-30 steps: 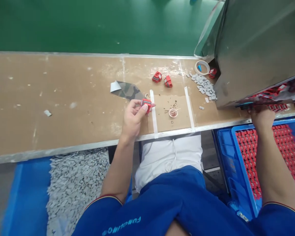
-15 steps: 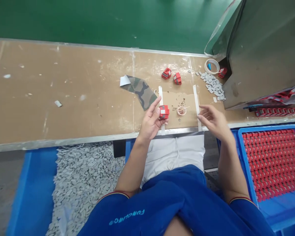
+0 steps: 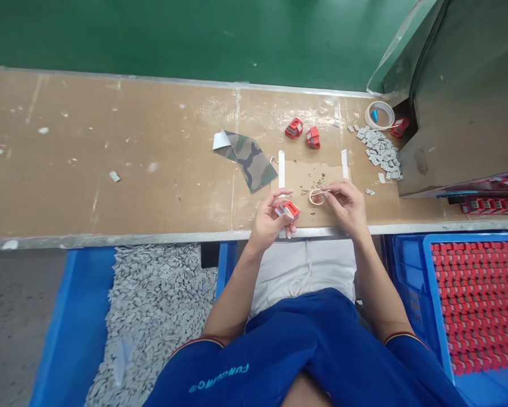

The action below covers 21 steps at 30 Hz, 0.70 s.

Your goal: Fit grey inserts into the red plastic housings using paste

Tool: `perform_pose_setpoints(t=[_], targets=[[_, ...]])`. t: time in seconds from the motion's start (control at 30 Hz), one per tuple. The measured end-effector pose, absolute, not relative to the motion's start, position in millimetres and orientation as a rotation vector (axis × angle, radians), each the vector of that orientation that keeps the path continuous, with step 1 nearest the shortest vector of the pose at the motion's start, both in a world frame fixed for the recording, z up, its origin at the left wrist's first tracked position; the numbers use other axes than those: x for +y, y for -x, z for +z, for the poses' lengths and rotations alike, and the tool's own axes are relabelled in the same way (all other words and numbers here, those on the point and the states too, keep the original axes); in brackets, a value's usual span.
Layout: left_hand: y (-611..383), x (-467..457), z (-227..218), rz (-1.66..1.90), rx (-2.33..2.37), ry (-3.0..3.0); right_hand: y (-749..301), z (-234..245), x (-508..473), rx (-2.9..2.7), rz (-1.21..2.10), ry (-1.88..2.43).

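My left hand (image 3: 269, 217) grips a small red plastic part (image 3: 287, 210) with a grey face, just above the near edge of the brown workbench (image 3: 109, 169). To its right, my right hand (image 3: 346, 206) pinches a thin stick (image 3: 320, 194) whose tip rests in a small round cup (image 3: 316, 197). Both hands sit between two white tape strips (image 3: 281, 164) on the bench. Two more red parts (image 3: 303, 133) lie further back.
A camouflage cloth scrap (image 3: 245, 157) lies left of the tape. Grey chips (image 3: 383, 154) and a tape roll (image 3: 380, 115) sit by a metal machine (image 3: 465, 96) at right. Blue bins below hold grey chips (image 3: 152, 316) and rows of red parts (image 3: 482, 299).
My right hand came from under the machine at the right to the small cup and took hold of the stick. My left hand lowered the red part toward the bench edge.
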<state>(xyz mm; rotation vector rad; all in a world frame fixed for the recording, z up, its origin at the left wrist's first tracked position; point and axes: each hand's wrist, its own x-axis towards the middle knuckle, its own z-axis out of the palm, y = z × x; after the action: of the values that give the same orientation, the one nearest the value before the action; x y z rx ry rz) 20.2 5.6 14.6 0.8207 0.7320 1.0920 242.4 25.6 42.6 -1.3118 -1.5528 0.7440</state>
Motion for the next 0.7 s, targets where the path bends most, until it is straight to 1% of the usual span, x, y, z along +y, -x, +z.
perform_pose_setpoints(t=[0.2, 0.4, 0.53, 0.7], targets=[[-24, 4, 7, 1.157, 0.828, -1.007, -239, 35, 25, -1.401, 0.643, 1.215], [-26, -5, 8, 1.118, 0.929, -1.168, -238, 27, 14, -1.101, 0.828, 1.223], [-26, -8, 7, 1.104, 0.983, -1.229, -236, 32, 10, -1.059, 0.889, 1.239], [-29, -10, 9, 1.083, 1.068, -1.349, -226, 49, -9, -1.069, 0.848, 1.178]])
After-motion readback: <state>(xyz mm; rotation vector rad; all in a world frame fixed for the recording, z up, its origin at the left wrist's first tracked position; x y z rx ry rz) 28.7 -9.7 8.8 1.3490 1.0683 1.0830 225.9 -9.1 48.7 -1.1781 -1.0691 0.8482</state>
